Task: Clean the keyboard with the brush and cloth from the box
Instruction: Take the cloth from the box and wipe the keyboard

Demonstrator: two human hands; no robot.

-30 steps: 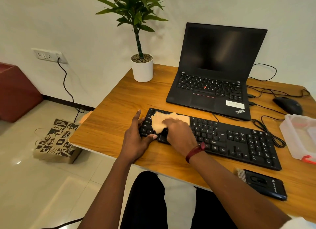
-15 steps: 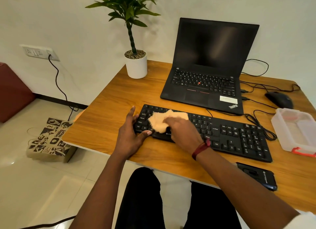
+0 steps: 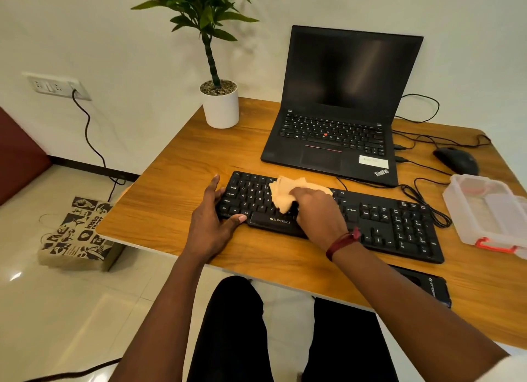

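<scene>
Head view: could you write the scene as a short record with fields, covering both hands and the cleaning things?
left hand: rests on the left end of the keyboard, fingers straight
right hand: holds the cloth bunched against the letter keys
box: clear, red latch, on the table right of the keyboard
dark object: at the table's near edge, perhaps the brush, partly behind the right forearm
laptop: open behind the keyboard, screen dark
</scene>
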